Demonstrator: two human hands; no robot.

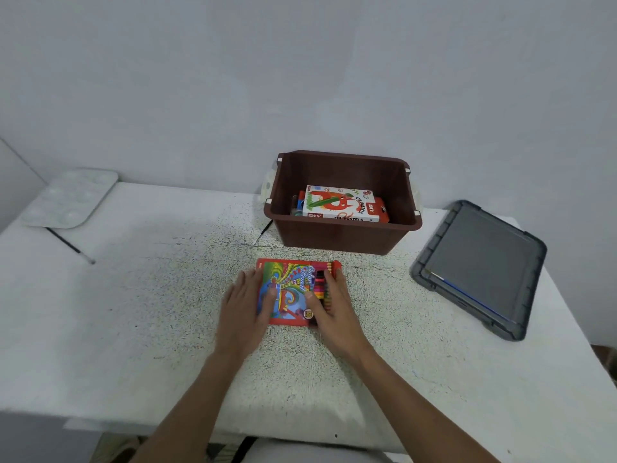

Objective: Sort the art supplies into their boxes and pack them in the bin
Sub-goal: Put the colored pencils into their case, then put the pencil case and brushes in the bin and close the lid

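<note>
The red box of coloured pencils (pixel 293 290) lies flat on the speckled white surface (pixel 150 312), just in front of the brown bin (pixel 334 240), with a row of pencil ends showing along its right side. The left hand (pixel 247 305) rests on the box's left part, fingers fairly straight and laid flat over the cover. The right hand (pixel 334 305) lies along the right edge, fingers stretched over the pencils and the thumb on the cover; neither hand curls round the box. Inside the bin sits a white and red box of oil pastels (pixel 340 203), with a few smaller things beside it too hidden to tell. Right of the bin, apart from it, lies a grey lid (pixel 480 265). A thin dark stick (pixel 262 233) lies by the bin's left front corner. Far left are a white paint palette (pixel 70 198) and a paintbrush (pixel 68 243) touching its near edge.
</note>
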